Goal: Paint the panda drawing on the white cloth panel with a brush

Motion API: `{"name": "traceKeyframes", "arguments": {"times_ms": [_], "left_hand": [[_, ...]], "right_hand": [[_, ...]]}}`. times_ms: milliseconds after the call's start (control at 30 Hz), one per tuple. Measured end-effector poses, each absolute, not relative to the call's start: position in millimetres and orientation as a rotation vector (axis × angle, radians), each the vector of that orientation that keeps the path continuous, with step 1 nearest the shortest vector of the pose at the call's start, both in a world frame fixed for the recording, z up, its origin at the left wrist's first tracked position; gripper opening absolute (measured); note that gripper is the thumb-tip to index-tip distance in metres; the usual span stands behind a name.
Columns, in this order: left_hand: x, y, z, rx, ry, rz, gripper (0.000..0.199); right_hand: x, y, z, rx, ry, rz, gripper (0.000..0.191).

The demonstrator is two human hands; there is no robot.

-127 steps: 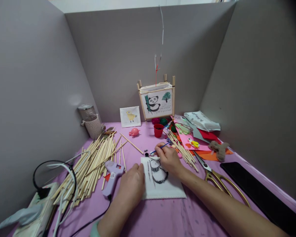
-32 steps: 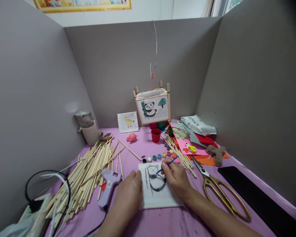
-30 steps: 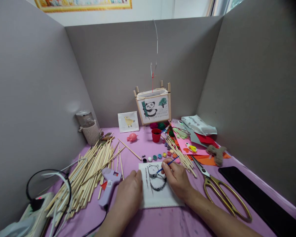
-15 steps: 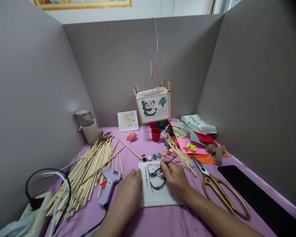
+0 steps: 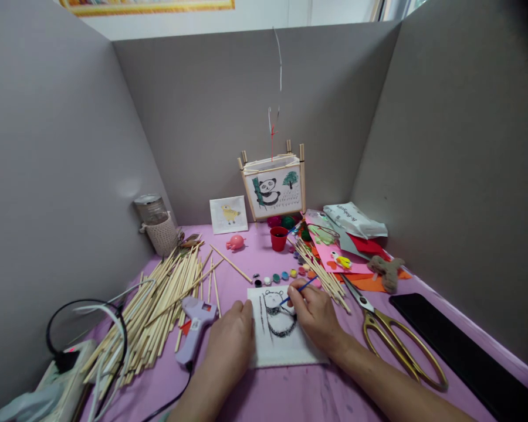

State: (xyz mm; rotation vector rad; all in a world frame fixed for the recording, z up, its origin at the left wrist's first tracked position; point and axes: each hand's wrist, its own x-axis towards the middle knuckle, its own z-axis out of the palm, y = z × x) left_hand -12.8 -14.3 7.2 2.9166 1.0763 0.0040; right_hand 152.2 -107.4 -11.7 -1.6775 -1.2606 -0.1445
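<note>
A white fabric panel [image 5: 286,351] with a black panda outline lies flat on the purple table. My right hand [image 5: 314,313] pinches a thin blue brush [image 5: 300,290], its tip at the panda's upper body. At the panel's left edge rests my left hand [image 5: 232,335], fingers together; whether they grip the edge is hidden. Small paint pots [image 5: 276,278] stand in a row just behind the panel. Behind them is a red cup [image 5: 278,239] with dark contents.
Wooden sticks [image 5: 171,305] and a purple glue gun [image 5: 196,331] lie left. Gold-handled scissors [image 5: 391,340], a black slab [image 5: 457,351] and more sticks [image 5: 323,272] lie right. A panda lantern [image 5: 275,190] hangs behind, beside a chick picture [image 5: 229,215].
My right hand and the brush have shifted slightly to the right, the tip moving a little right and up on the drawing. My left hand stays in place.
</note>
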Motion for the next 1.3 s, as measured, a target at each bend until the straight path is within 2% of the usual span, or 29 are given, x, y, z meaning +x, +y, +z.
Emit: {"name": "traceKeyframes", "arguments": {"times_ms": [467, 700, 1033, 1300], "left_hand": [[-12, -13, 7, 2.865, 1.109, 0.031, 0.024], [-12, -13, 8, 2.838, 1.143, 0.042, 0.017], [-13, -12, 7, 2.855, 1.14, 0.058, 0.017], [-13, -12, 8, 2.868, 1.135, 0.081, 0.018]], "right_hand": [[156, -107, -5, -1.634, -1.162, -0.056, 0.023], [162, -86, 13, -1.651, -1.261, -0.051, 0.025], [154, -60, 5, -1.796, -1.415, -0.18, 0.028], [157, -58, 1, -1.723, -1.364, -0.049, 0.027]]}}
